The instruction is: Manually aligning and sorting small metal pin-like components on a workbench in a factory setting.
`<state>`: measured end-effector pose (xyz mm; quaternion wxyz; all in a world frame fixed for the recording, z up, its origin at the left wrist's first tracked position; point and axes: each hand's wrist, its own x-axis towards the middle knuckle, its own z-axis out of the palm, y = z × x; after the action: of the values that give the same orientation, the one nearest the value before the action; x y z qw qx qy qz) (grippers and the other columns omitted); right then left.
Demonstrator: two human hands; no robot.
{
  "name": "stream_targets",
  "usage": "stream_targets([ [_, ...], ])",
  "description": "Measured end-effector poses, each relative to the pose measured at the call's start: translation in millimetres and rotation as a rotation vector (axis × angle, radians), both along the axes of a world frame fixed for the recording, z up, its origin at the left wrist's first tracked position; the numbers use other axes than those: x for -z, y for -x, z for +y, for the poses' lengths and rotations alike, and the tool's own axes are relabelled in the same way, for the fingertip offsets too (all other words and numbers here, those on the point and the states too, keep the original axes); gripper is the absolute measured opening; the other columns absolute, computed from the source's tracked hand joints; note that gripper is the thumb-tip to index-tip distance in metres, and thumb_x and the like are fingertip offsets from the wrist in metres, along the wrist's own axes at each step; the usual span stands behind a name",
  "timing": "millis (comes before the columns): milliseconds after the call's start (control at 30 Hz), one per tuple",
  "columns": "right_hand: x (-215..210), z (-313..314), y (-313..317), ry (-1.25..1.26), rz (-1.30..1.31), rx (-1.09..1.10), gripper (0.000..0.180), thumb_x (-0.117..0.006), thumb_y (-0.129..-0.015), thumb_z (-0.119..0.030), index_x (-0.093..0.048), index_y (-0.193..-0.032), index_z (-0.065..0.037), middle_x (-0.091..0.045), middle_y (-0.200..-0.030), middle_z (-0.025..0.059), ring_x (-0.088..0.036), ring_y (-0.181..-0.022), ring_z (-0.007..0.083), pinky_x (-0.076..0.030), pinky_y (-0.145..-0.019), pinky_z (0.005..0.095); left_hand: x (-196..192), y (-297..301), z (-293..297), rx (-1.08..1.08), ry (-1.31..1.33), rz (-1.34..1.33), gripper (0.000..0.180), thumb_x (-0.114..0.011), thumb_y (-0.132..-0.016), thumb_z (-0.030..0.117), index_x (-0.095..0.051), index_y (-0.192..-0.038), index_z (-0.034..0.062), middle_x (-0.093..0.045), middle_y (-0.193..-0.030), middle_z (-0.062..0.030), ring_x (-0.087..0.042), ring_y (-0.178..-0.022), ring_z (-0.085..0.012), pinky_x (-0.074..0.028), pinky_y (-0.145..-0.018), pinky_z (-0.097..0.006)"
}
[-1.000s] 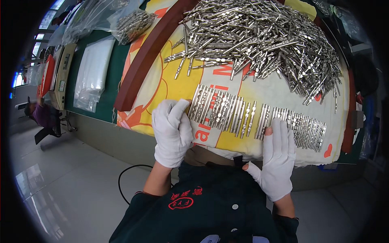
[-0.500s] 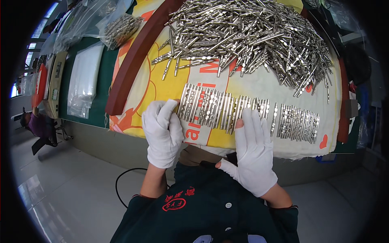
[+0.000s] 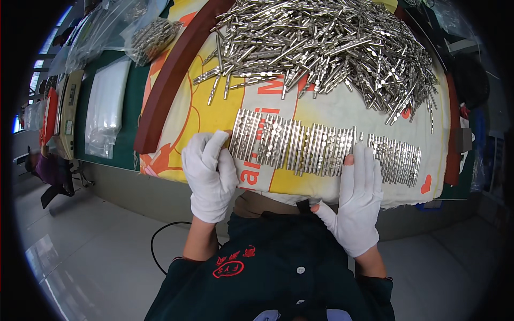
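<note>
A row of slim, shiny metal rods (image 3: 267,140) with thicker knobbly sections lies side by side on the patterned cloth in front of me. My left hand (image 3: 210,174), in a white glove, is closed at the row's left end, its fingertips beside the outermost rod. Whatever its curled fingers hold, if anything, is hidden. Gloved too, my right hand (image 3: 357,200) lies flat with fingers stretched out, bare thumb tip apart. Its fingertips cover part of a rod between the long row and a second group of rods (image 3: 397,160) at right.
A large heap of loose rods (image 3: 321,48) fills the far part of the cloth (image 3: 214,115). Dark red wooden rails (image 3: 170,85) flank it. At left are clear plastic bags (image 3: 107,107), a bagged bundle of rods (image 3: 152,40) and a beige device (image 3: 69,117). Another person (image 3: 47,166) sits far left.
My right hand has slid rightward along the row, uncovering rods that now lie more evenly together. My left hand stays at the left end, barely shifted. The whole view has moved slightly.
</note>
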<state>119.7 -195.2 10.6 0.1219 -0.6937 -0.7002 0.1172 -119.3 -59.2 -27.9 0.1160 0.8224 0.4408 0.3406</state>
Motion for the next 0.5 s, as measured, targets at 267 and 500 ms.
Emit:
stream_targets([
  [267,-2,9,21,0.004,0.122,-0.095,0.099,-0.072,-0.075,-0.050,-0.033,-0.141,0.014,-0.030,-0.149,0.0338,-0.026,-0.141,0.0494,-0.021,-0.115,0.0567,-3,-3,-2,-0.009,0.016,0.008,0.034,-0.056,-0.080,-0.006,-0.062,-0.112,0.0064,-0.057,-0.087,-0.0100,-0.056,-0.078,-0.0270,-0.041,-0.073,-0.038],
  [500,-2,-13,-22,-0.104,-0.021,0.127,0.095,-0.060,-0.087,-0.054,-0.025,-0.148,0.010,-0.026,-0.152,0.0338,-0.026,-0.141,0.0511,-0.020,-0.114,0.0588,0,-3,-2,0.002,0.017,0.009,0.034,-0.053,-0.084,-0.006,-0.059,-0.114,0.0064,-0.058,-0.087,-0.0122,-0.056,-0.077,-0.0289,-0.043,-0.073,-0.040],
])
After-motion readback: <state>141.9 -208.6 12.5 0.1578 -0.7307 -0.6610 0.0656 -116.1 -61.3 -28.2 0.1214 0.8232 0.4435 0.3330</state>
